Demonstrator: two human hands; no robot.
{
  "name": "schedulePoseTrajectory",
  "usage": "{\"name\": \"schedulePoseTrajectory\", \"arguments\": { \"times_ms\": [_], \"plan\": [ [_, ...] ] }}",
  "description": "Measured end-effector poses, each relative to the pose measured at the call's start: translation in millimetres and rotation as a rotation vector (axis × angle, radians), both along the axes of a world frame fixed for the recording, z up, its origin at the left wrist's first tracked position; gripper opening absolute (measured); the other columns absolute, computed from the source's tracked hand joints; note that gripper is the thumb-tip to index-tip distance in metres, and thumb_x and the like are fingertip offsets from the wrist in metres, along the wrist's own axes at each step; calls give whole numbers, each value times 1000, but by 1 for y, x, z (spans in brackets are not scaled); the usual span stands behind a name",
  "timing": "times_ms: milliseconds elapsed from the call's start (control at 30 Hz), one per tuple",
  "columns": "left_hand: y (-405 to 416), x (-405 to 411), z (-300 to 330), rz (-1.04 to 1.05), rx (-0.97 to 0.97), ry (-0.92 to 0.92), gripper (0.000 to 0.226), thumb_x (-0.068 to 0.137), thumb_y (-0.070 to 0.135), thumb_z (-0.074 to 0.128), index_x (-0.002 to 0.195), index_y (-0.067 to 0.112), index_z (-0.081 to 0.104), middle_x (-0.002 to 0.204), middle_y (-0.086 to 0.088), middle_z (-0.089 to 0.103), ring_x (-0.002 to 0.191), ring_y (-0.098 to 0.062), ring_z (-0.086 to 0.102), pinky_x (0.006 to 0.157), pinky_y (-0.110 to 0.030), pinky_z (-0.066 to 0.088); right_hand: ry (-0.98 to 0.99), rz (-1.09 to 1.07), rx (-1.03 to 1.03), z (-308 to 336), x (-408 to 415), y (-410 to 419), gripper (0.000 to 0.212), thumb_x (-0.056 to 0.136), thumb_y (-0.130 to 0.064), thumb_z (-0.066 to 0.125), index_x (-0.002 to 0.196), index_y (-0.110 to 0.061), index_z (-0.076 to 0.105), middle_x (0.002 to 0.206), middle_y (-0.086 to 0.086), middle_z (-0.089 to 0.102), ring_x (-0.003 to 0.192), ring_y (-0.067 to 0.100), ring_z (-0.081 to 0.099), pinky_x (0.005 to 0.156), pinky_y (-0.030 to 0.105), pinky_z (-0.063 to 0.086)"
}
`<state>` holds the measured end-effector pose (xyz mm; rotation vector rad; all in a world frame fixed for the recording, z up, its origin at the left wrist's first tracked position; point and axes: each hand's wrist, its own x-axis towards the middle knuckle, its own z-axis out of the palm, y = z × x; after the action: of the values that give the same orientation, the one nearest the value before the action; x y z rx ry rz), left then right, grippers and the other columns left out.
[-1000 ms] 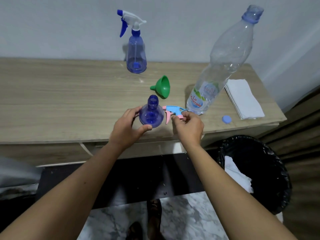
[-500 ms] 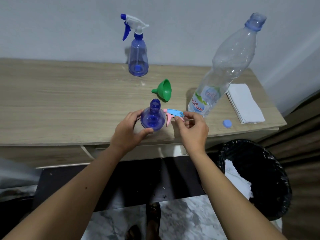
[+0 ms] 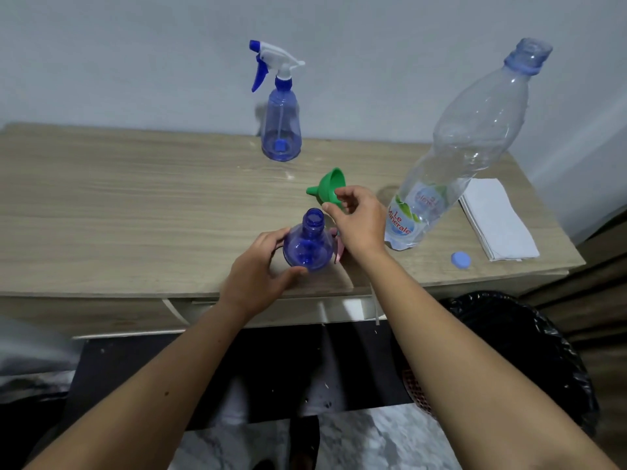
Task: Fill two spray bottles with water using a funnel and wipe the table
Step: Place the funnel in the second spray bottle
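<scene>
An open-necked blue spray bottle [image 3: 307, 245] stands near the table's front edge, and my left hand [image 3: 258, 266] grips its body. Its pink and blue spray head [image 3: 338, 250] lies just right of it, mostly hidden under my right wrist. My right hand [image 3: 359, 222] is over the green funnel [image 3: 327, 186], which lies on its side on the table; thumb and forefinger pinch its wide rim. A second blue spray bottle [image 3: 281, 130] with a white and blue head stands at the back by the wall. The uncapped water bottle [image 3: 451, 157] stands to the right.
A folded white cloth [image 3: 497, 220] lies at the right end of the wooden table [image 3: 118, 212], with a small blue cap [image 3: 460, 260] near the front edge. A black-lined bin [image 3: 529, 354] stands on the floor at the right.
My right hand let go of the pink and blue spray head, left it on the table, and moved up to the green funnel. My left hand stayed on the bottle.
</scene>
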<state>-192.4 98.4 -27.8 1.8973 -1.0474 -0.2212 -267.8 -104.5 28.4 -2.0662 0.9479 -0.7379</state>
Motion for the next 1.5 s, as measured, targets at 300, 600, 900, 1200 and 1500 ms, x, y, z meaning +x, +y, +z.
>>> {"name": "schedulePoseTrajectory", "arguments": {
  "times_ms": [300, 600, 900, 1200, 1500],
  "plan": [
    [1, 4, -1, -26, 15, -8, 83, 82, 60, 76, 148, 13, 55, 142, 1, 63, 128, -12, 63, 109, -36, 52, 39, -38, -24, -5, 10, -9, 15, 90, -22, 81, 104, -16, 81, 98, 1, 78, 86, 13, 71, 81, 24, 60],
    [2, -1, 0, -5, -14, -36, 83, 81, 61, 75, 146, 13, 57, 138, 1, 65, 122, -11, 65, 106, -30, 51, -138, 62, -28, 46, -15, 1, 10, 88, -17, 78, 98, -20, 78, 89, -9, 76, 79, 5, 70, 84, 33, 62],
    [2, -5, 6, -8, -6, -15, 77, 81, 50, 83, 146, 18, 56, 135, 15, 59, 122, 0, 60, 107, -25, 49, -255, 242, -83, 90, -65, 27, 16, 88, -2, 76, 99, -13, 78, 99, 2, 76, 91, 9, 69, 88, 20, 53],
    [2, -5, 6, -11, 26, 0, 77, 84, 49, 84, 149, 22, 54, 138, 7, 63, 124, -7, 63, 106, -35, 52, -259, 332, -205, 92, -84, 29, 15, 88, -2, 76, 100, -11, 80, 98, 3, 73, 95, 13, 68, 89, 27, 53],
    [1, -4, 3, 13, 51, -8, 83, 82, 57, 80, 147, 12, 55, 137, 0, 64, 125, -14, 64, 106, -44, 53, -161, 425, -422, 88, -75, 38, 14, 88, -15, 78, 100, -20, 84, 96, -2, 71, 101, 25, 62, 93, 42, 49]
  ]
}}
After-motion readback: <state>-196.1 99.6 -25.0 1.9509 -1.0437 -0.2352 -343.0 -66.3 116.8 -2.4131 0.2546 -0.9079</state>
